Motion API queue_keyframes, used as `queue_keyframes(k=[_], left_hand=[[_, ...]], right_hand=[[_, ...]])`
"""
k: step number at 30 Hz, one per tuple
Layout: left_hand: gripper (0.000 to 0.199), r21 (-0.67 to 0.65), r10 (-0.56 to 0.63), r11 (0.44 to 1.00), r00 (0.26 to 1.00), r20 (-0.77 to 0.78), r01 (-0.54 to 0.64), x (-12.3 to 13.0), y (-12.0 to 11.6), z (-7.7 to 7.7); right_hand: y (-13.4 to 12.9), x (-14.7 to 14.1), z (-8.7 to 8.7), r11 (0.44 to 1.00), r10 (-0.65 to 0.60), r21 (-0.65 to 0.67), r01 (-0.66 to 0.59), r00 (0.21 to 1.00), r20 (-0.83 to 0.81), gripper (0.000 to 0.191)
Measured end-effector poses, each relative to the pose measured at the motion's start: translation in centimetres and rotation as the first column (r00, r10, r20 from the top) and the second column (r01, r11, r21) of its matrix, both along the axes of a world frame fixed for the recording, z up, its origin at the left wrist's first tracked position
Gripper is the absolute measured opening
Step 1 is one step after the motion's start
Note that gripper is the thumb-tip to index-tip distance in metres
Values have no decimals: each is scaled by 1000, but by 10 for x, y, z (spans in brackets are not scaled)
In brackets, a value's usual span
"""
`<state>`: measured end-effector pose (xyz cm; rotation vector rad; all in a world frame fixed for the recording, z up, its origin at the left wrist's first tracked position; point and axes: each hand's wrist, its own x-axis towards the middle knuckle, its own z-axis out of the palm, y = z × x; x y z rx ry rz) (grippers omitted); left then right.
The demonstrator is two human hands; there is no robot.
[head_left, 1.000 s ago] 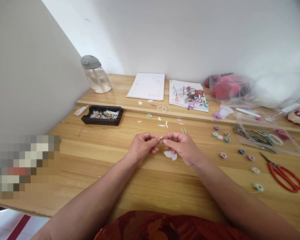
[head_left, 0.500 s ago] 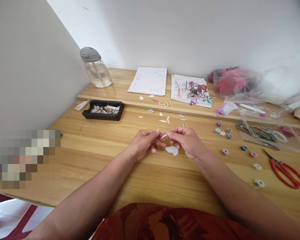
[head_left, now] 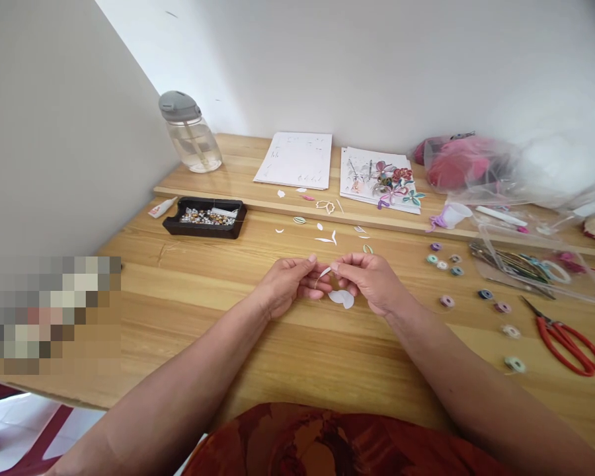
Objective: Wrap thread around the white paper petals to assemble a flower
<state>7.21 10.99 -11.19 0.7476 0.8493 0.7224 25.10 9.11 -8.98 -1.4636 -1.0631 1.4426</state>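
Observation:
My right hand (head_left: 364,272) pinches a small white leaf-shaped piece (head_left: 325,272) between thumb and index finger. From that piece a thin golden thread (head_left: 317,282) curves down in front of the left fingers. My left hand (head_left: 293,281) is just to the left, thumb raised and fingers apart behind the piece. Whether the left fingertips touch the thread is hard to see. Just below the hands lie several rounded white petal-shaped pieces (head_left: 342,299), partly overlapping on the wooden table.
Farther back are white cutouts (head_left: 326,240), a black bead tray (head_left: 204,228), a paper stack (head_left: 293,160) and a water bottle (head_left: 191,135). To the right are thread bobbins (head_left: 446,301), red-handled scissors (head_left: 565,337) and a clear plastic box (head_left: 575,271) with tools.
My left thumb and fingers have parted slightly from the white piece, and more of it and the golden thread shows. My right hand keeps its pinch, almost unmoved.

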Motion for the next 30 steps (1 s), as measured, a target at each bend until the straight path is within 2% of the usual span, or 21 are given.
queue_keyframes(k=[3, 9, 19, 25, 28, 30], left_hand=[[34, -1, 11, 1000, 1000, -1, -11, 1, 1, -1], [22, 40, 1, 999, 1000, 9, -1, 0, -1, 2], [28, 32, 74, 997, 997, 9, -74, 5, -4, 1], [29, 65, 125, 990, 992, -31, -122, 5, -5, 1], [30, 120, 193, 975, 980, -56, -186, 2, -1, 5], [30, 169, 273, 951, 960, -58, -260, -1, 3, 7]], right_hand=[[0, -1, 1, 1000, 2, -3, -2, 1000, 7, 29], [0, 0, -1, 1000, -3, 9, 3, 1000, 8, 31], [-1, -3, -4, 995, -19, 94, 15, 999, 44, 29], [-2, -4, -7, 988, 13, 155, -24, 997, 73, 28], [0, 1, -6, 964, 43, 253, -83, 986, 162, 28], [2, 6, -5, 935, 8, 336, -113, 955, 297, 25]])
